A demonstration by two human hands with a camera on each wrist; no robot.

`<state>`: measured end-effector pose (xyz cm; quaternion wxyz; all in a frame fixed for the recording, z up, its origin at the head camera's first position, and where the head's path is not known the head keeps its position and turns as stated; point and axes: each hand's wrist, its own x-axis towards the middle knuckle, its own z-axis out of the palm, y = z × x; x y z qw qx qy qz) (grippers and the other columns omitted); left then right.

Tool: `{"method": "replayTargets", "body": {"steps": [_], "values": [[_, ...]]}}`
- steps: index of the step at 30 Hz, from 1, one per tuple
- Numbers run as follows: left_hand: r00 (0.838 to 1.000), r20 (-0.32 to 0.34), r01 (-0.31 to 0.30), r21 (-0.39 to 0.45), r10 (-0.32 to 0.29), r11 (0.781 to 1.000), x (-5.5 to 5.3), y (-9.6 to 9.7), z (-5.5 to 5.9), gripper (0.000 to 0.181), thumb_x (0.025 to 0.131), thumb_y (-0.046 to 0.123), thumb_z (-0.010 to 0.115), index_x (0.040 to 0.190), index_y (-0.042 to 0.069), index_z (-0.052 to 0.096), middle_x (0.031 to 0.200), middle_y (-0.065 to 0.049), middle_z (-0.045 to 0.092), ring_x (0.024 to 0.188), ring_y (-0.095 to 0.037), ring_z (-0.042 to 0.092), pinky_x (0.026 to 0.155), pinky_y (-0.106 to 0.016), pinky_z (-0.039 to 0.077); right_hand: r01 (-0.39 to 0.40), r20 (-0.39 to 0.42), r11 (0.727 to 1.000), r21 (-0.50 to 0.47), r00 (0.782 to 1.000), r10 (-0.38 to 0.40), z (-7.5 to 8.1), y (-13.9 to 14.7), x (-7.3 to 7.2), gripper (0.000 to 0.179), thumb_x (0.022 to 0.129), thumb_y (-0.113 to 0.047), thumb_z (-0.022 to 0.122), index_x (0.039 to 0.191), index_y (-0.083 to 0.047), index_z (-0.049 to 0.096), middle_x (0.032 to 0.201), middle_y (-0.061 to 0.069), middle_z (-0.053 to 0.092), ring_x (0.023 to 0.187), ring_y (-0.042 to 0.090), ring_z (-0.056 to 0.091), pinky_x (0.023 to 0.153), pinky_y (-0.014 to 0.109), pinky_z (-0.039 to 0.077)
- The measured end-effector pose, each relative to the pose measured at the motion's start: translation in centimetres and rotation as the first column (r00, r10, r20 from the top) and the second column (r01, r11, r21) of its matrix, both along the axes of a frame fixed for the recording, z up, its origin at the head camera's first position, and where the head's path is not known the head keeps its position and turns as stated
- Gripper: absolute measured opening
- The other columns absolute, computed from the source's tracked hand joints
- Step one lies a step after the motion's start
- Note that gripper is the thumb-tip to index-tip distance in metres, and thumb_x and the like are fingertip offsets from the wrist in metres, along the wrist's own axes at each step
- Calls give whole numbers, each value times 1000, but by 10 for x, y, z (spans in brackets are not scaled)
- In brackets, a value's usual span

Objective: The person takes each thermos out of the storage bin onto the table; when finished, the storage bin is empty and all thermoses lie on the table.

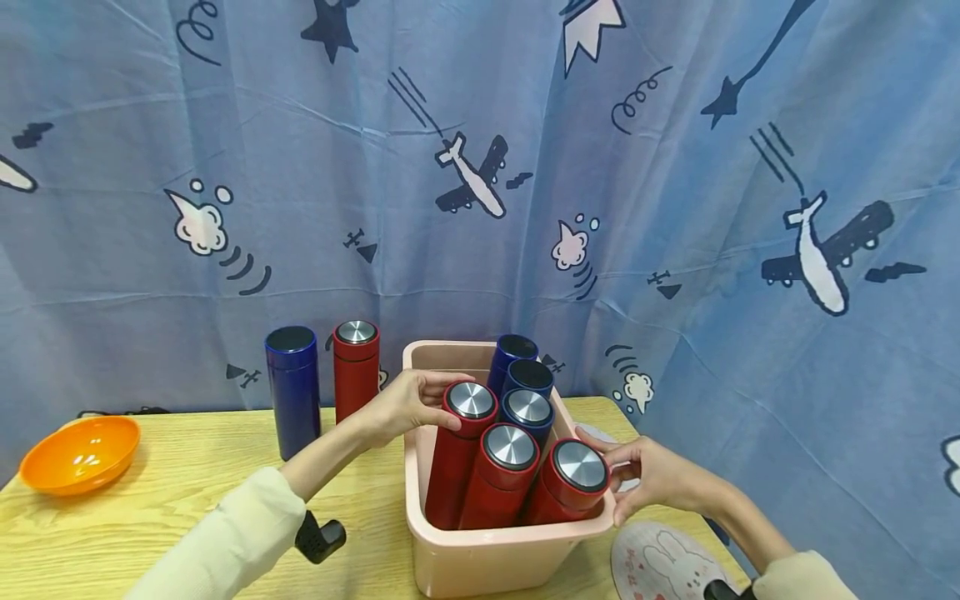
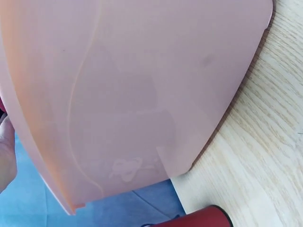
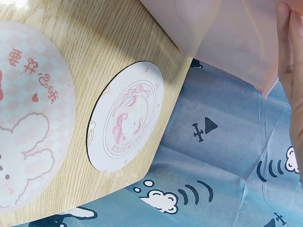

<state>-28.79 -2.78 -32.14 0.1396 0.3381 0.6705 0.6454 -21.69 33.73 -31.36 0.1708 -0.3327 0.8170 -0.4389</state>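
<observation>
A pink bin on the wooden table holds several thermos bottles, red ones in front and blue ones behind. My left hand pinches the lid end of the left red thermos, thumb on its near side and fingers behind. Beside it stands another red thermos. My right hand reaches over the bin's right rim, its fingers curled round the lid end of the right red thermos; the thumb is close to the rim corner. In the right wrist view the right hand shows along the bin's outer wall.
Left of the bin stand a blue thermos and a red thermos. An orange bowl sits at the far left. A rabbit-print mat and a smaller round mat lie to the right. A patterned curtain hangs behind.
</observation>
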Motion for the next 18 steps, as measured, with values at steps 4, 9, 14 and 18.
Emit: {"method": "replayTargets", "body": {"steps": [4,9,14,18], "values": [[1000,14,-27,-23,28,999,2,0,6,60,79,-9,71,136,-4,50,120,-21,63,108,-23,63,89,-34,53,-1,-1,1000,-1,1000,1,0,0,0,32,74,-14,82,103,-6,72,145,41,19,88,4,58,74,23,53],[998,-14,-55,-53,55,997,4,0,17,59,79,-6,73,135,-2,53,118,-18,65,107,-21,64,89,-31,53,27,-24,999,26,999,-27,0,1,1,31,74,-13,82,102,-6,72,141,39,32,92,5,60,75,24,53],[997,-49,-61,-3,61,998,5,0,29,59,78,-9,73,133,-3,54,120,-20,64,105,-20,65,87,-31,54,18,-58,999,37,998,-16,0,0,1,25,73,-11,82,96,-6,71,141,41,30,95,1,56,71,24,52],[992,-59,-110,-14,109,994,8,1,41,60,77,-8,74,133,0,55,120,-17,65,106,-21,65,89,-31,53,16,-58,999,36,998,-14,0,1,1,27,74,-10,82,98,-5,72,127,29,53,84,6,58,71,26,53]]}}
